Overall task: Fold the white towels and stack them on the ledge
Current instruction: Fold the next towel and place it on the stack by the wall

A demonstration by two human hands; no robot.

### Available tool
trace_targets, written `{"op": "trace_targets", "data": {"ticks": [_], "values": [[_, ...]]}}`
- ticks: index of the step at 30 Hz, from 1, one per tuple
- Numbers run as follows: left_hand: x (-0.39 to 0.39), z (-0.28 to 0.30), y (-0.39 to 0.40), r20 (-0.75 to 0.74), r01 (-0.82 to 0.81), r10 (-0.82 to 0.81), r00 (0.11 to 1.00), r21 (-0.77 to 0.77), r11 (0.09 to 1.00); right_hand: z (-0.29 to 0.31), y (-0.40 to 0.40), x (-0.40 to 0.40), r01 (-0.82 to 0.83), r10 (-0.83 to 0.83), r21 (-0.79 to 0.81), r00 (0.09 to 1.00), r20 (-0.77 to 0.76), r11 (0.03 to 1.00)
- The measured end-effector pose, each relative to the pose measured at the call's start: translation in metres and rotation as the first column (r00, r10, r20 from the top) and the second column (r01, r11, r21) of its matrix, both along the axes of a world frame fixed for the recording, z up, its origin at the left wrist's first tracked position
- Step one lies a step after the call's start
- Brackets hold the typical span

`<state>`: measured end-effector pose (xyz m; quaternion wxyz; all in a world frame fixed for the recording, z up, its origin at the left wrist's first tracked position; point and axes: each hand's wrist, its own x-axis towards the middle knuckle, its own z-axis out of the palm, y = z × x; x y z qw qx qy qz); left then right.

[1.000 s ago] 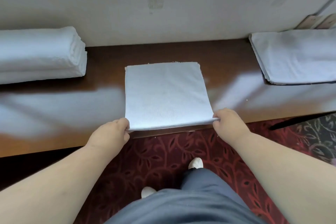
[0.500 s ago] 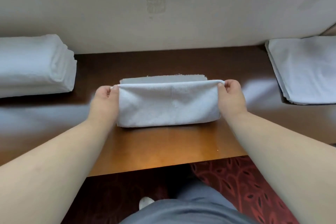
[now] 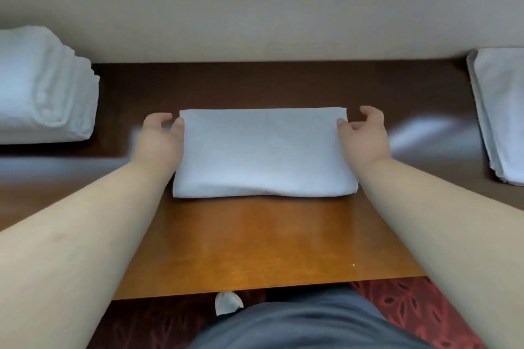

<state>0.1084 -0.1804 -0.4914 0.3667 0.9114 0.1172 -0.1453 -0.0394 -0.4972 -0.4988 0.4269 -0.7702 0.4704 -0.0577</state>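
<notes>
Folded towel (image 3: 263,151) lies on ledge (image 3: 255,238), unstacked; left hand (image 3: 161,136) and right hand (image 3: 364,136) loosely open, empty; stack (image 3: 42,85) waits leftward.

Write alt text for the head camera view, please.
A folded white towel lies on a wooden ledge, with the left hand and right hand at its far corners. Folded towels sit left, flat towels right.

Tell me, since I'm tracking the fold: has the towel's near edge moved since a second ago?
Yes. The towel got folded away from the ledge front, toward the wall; bare wood now shows before it.
</notes>
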Motion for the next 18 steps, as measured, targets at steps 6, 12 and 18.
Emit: {"op": "trace_targets", "data": {"ticks": [6,12,18], "values": [[-0.045,-0.009,0.04,-0.18,0.114,-0.112,0.977,0.002,0.993,0.009,0.016,-0.065,-0.045,0.046,0.018,0.991,-0.128,0.999],[-0.076,-0.014,0.051,-0.272,-0.083,0.03,0.962,-0.184,0.979,0.005,0.033,-0.092,0.029,-0.005,0.116,0.979,-0.206,0.993],[-0.089,-0.007,0.057,-0.218,0.201,-0.184,0.958,0.055,0.978,-0.002,0.048,-0.108,-0.02,0.016,-0.026,0.986,-0.168,0.999]]}}
